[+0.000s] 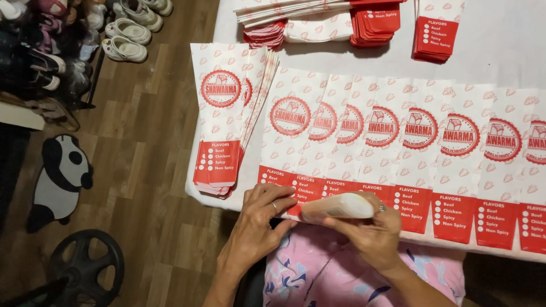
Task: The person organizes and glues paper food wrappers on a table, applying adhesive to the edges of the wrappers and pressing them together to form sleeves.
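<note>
A row of white paper food sleeves (392, 142) with red round emblems and red checklist ends lies overlapped along the white table's near edge. My right hand (372, 233) is closed around a pale, whitish squeeze tube (338, 206), held sideways over the red ends. My left hand (259, 219) rests beside it, fingers on the red end of the leftmost sleeves (290, 185) and close to the tube's tip. A ring shows on each hand.
A separate stack of the same sleeves (224, 119) hangs over the white table's (500, 51) left edge. Red and white stacks (375, 23) lie at the back. On the wood floor at left: shoes (128, 40), a panda mat (60, 176), a black wheel (85, 264).
</note>
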